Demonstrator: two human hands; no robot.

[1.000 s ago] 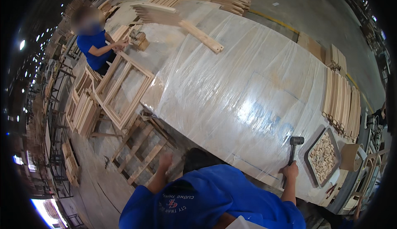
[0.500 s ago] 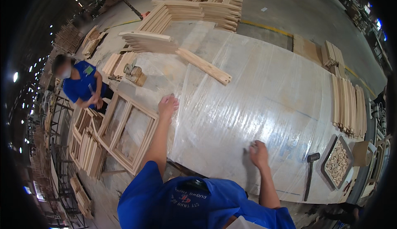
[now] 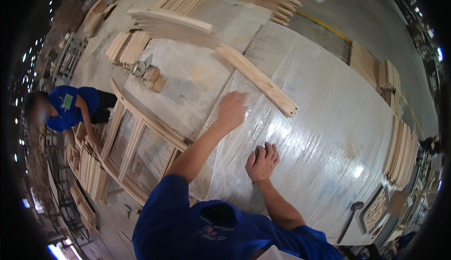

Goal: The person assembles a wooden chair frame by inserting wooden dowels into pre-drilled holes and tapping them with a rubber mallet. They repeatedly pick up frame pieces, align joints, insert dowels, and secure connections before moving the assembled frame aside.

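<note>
Far left, a co-worker (image 3: 70,109) handles stacked slats; a wooden frame (image 3: 141,142) leans at the table's edge — untouched by me. My left hand (image 3: 231,111) reaches out, fingers spread, empty, nearing the long batten (image 3: 257,79) on the plastic-covered table (image 3: 329,133) — not yet grasped. My right hand (image 3: 262,161) presses flat, holding nothing. The hammer (image 3: 350,220) lies idle, far right.
</note>
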